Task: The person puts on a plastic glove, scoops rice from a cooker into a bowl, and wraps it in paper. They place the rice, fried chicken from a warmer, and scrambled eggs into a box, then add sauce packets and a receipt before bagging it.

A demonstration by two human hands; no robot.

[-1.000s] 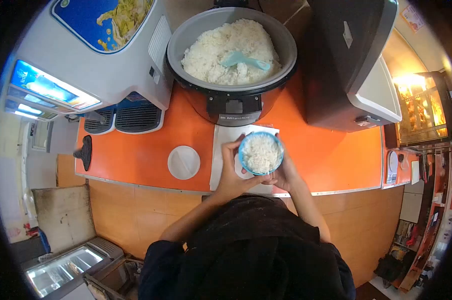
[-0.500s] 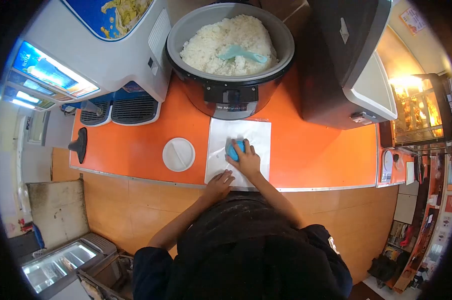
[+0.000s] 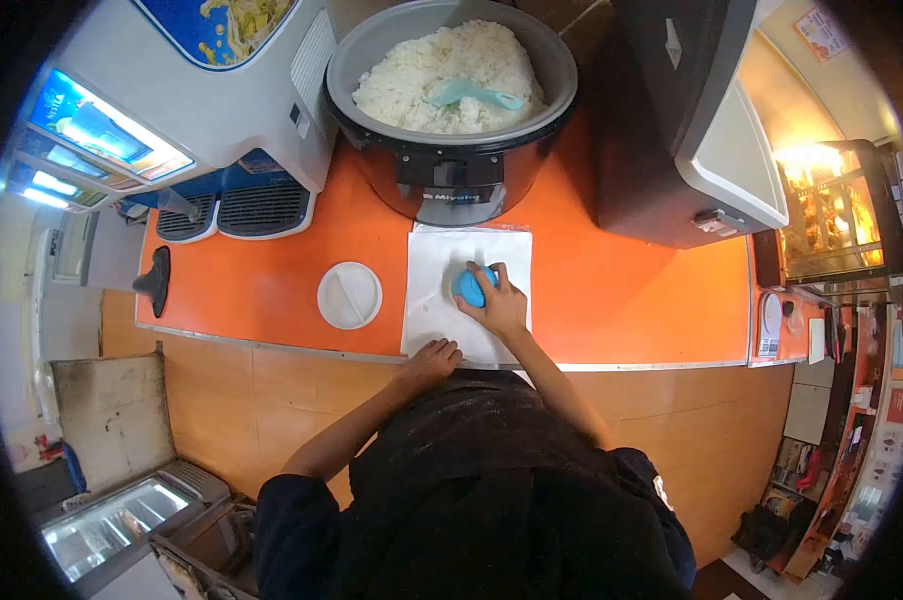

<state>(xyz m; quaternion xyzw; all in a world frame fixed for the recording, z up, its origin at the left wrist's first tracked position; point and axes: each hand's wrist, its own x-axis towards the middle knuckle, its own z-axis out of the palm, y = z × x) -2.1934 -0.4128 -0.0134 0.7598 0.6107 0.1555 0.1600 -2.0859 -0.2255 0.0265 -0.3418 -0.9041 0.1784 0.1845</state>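
Observation:
A small round blue cup [image 3: 474,286], or a mould of that shape, stands on a stack of white paper sheets [image 3: 427,300]. My right hand [image 3: 498,303] is closed around it from above, with the fingers curled over its top and far side. At the near left edge of the paper rests my left hand [image 3: 436,362], its fingers bent and held together. Whether it pinches a sheet is hidden. Left of the paper lies a round white lid [image 3: 350,296] with a raised bar across it.
Behind the paper stands a large rice cooker [image 3: 448,180] full of cooked rice [image 3: 442,75], with a pale green rice paddle [image 3: 477,93] in it. A drink dispenser [image 3: 242,110] is at left, a dark bin-like box [image 3: 662,150] at right, all on the orange counter [image 3: 622,310].
My left hand's fingers have drawn in and curled at the paper's near edge. My right hand still grips the blue cup on the paper. The whole view has shifted slightly.

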